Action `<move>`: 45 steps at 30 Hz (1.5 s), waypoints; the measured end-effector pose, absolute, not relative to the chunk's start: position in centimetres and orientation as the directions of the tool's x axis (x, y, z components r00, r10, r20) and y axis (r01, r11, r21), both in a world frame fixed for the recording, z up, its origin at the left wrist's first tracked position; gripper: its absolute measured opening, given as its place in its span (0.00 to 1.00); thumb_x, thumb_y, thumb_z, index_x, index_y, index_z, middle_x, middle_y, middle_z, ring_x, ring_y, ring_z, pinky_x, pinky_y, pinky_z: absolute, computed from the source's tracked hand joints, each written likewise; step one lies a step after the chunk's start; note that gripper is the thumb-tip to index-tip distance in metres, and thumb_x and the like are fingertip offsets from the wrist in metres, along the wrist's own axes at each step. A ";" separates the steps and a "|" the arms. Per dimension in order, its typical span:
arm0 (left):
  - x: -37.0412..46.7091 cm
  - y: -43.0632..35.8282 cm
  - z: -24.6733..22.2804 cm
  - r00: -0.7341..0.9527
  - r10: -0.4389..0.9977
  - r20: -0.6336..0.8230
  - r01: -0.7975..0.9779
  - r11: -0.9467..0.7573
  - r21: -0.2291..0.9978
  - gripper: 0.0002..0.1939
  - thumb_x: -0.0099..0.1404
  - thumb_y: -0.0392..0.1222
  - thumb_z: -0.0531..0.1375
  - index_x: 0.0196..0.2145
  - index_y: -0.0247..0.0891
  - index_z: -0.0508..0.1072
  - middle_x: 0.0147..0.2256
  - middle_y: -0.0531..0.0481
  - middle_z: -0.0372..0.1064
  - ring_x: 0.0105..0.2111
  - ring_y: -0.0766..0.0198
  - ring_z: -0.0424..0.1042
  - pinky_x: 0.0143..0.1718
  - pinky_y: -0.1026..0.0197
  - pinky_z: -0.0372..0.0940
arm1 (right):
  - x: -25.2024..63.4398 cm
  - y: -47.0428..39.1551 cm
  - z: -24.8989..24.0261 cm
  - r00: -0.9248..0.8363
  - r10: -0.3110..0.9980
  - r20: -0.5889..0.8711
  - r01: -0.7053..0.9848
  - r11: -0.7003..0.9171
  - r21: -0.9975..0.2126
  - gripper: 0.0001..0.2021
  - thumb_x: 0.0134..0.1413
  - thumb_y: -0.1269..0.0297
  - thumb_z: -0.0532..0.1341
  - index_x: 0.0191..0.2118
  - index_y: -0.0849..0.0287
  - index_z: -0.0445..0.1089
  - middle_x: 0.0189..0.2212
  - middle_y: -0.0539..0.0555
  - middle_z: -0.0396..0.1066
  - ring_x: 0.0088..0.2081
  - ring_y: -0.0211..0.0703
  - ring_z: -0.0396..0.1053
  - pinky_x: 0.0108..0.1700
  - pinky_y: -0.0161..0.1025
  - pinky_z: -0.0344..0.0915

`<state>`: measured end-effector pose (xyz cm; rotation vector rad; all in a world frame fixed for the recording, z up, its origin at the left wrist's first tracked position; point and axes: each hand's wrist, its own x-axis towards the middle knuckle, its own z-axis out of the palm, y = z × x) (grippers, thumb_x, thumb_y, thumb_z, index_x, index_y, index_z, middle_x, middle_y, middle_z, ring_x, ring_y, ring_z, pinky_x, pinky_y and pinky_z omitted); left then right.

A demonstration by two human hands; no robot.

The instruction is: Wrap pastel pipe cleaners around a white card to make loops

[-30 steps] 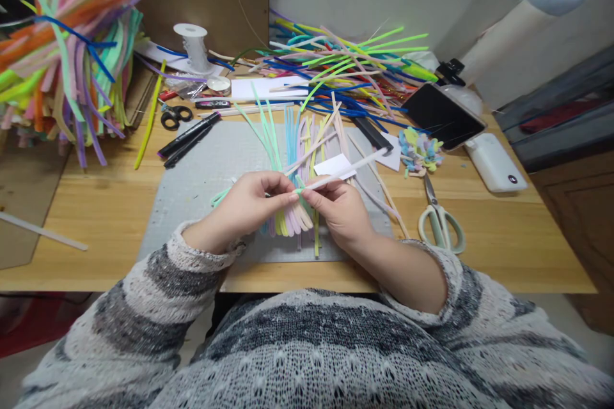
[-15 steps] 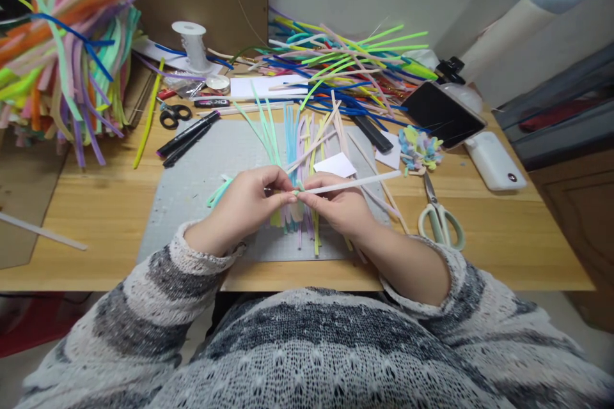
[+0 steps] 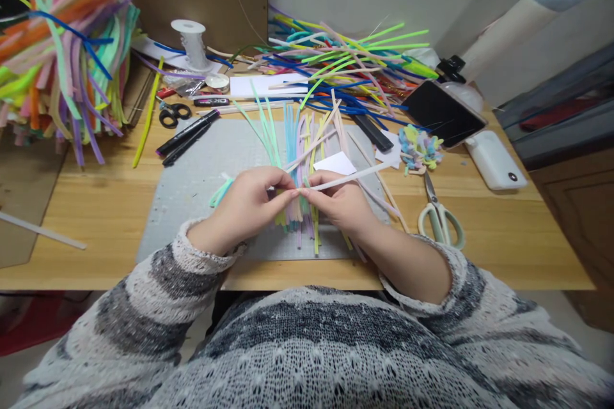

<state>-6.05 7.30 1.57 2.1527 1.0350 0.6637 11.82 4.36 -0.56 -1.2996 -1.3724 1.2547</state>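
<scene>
Fingertip to fingertip, my two hands meet above the grey cutting mat point(image 3: 192, 204). My right hand point(image 3: 343, 201) pinches a pale whitish pipe cleaner point(image 3: 357, 175), whose free end points up to the right; a bit of green shows by its fingers. My left hand point(image 3: 252, 198) is closed in a pinch at the same spot, on the pipe cleaner's near end, largely hidden by the fingers. Behind and under the hands lie pipe cleaners in green, blue point(image 3: 290, 134), lilac and yellow. A looped green piece point(image 3: 220, 193) rests left of my left hand.
Scissors with pale green handles point(image 3: 441, 223) lie at the right, below a pastel pipe-cleaner cluster point(image 3: 421, 148). A phone point(image 3: 444, 114) and a white device point(image 3: 496, 161) stand beyond. Black markers point(image 3: 189, 137), black-handled scissors point(image 3: 173, 115) and a white spool point(image 3: 194, 45) are at the left.
The pale pipe cleaner's free end has swung slightly upward and to the left. My fingertips have shifted a little, and the green bit by my right fingers has moved slightly right.
</scene>
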 end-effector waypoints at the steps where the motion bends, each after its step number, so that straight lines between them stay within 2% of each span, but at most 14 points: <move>1: -6.0 7.3 1.6 0.559 0.814 0.158 0.487 -0.477 0.732 0.08 0.62 0.42 0.58 0.31 0.35 0.73 0.28 0.49 0.72 0.29 0.66 0.68 0.31 0.63 0.61 | 11.8 4.4 -0.6 -0.102 0.994 -0.038 0.161 -0.022 -0.987 0.10 0.48 0.58 0.64 0.26 0.59 0.66 0.20 0.45 0.61 0.22 0.32 0.55 0.24 0.34 0.52; 6: -6.1 7.3 1.7 0.519 0.845 0.129 0.488 -0.417 0.767 0.09 0.63 0.42 0.57 0.30 0.34 0.73 0.28 0.50 0.72 0.29 0.66 0.69 0.30 0.65 0.61 | 12.0 4.3 -0.8 -0.100 0.992 0.075 0.224 0.096 -0.970 0.09 0.50 0.58 0.64 0.30 0.59 0.69 0.26 0.48 0.66 0.26 0.34 0.59 0.28 0.36 0.56; 10: -6.1 7.3 1.7 0.509 0.851 0.132 0.480 -0.407 0.777 0.10 0.63 0.44 0.58 0.30 0.34 0.73 0.27 0.50 0.71 0.28 0.67 0.69 0.29 0.65 0.61 | 12.1 4.3 -1.0 -0.082 0.993 0.081 0.220 0.097 -0.971 0.10 0.50 0.56 0.64 0.30 0.58 0.70 0.25 0.48 0.68 0.26 0.34 0.61 0.28 0.36 0.58; 14: -6.0 7.2 1.7 0.501 0.855 0.133 0.479 -0.402 0.780 0.10 0.63 0.44 0.58 0.30 0.34 0.72 0.27 0.50 0.72 0.29 0.66 0.69 0.29 0.65 0.62 | 12.2 4.4 -0.9 -0.096 0.977 0.188 0.277 0.208 -0.938 0.08 0.50 0.58 0.64 0.29 0.58 0.72 0.26 0.50 0.70 0.29 0.37 0.64 0.32 0.38 0.61; 20: -6.0 7.1 1.7 0.515 0.847 0.130 0.478 -0.410 0.777 0.09 0.63 0.43 0.57 0.30 0.35 0.72 0.28 0.49 0.72 0.30 0.65 0.69 0.29 0.65 0.62 | 12.2 4.4 -0.8 -0.094 0.981 0.169 0.282 0.189 -0.941 0.07 0.49 0.61 0.64 0.27 0.58 0.71 0.25 0.50 0.70 0.28 0.37 0.65 0.32 0.38 0.62; 28: -5.9 7.2 1.6 0.505 0.857 0.106 0.481 -0.381 0.789 0.10 0.62 0.43 0.57 0.30 0.35 0.72 0.27 0.49 0.71 0.29 0.66 0.69 0.28 0.65 0.62 | 11.9 4.4 -1.0 -0.085 0.996 0.006 0.120 0.017 -0.993 0.10 0.46 0.57 0.66 0.27 0.58 0.70 0.23 0.47 0.68 0.26 0.34 0.63 0.29 0.36 0.60; 33: -6.0 7.4 2.0 0.463 0.881 0.100 0.474 -0.341 0.812 0.11 0.62 0.44 0.57 0.30 0.34 0.72 0.26 0.50 0.71 0.27 0.67 0.67 0.28 0.65 0.61 | 11.7 4.5 -1.0 -0.081 0.996 -0.020 -0.098 -0.028 -0.995 0.12 0.42 0.57 0.68 0.30 0.57 0.69 0.25 0.46 0.70 0.28 0.34 0.66 0.34 0.37 0.64; 35: -6.0 7.4 2.1 0.459 0.883 0.099 0.475 -0.338 0.812 0.11 0.62 0.44 0.57 0.29 0.34 0.72 0.26 0.51 0.70 0.27 0.67 0.67 0.29 0.65 0.61 | 11.6 4.6 -1.0 -0.079 0.997 -0.023 -0.124 -0.033 -0.992 0.12 0.42 0.56 0.68 0.29 0.57 0.69 0.25 0.46 0.71 0.29 0.35 0.67 0.35 0.38 0.65; 41: -6.1 7.4 1.7 0.512 0.855 0.080 0.464 -0.354 0.812 0.11 0.62 0.44 0.57 0.30 0.34 0.72 0.27 0.50 0.71 0.28 0.66 0.67 0.30 0.65 0.61 | 11.8 4.6 -1.2 -0.082 0.992 0.092 -0.007 0.091 -0.996 0.08 0.45 0.59 0.66 0.27 0.57 0.69 0.23 0.47 0.68 0.27 0.35 0.64 0.31 0.37 0.62; 45: -5.9 7.2 1.4 0.558 0.826 0.082 0.422 -0.367 0.829 0.10 0.63 0.44 0.57 0.32 0.35 0.72 0.29 0.50 0.71 0.30 0.66 0.68 0.33 0.64 0.62 | 11.9 4.4 -1.1 -0.067 0.984 0.165 0.052 0.169 -0.984 0.05 0.48 0.63 0.64 0.26 0.57 0.70 0.23 0.47 0.68 0.27 0.35 0.64 0.33 0.38 0.62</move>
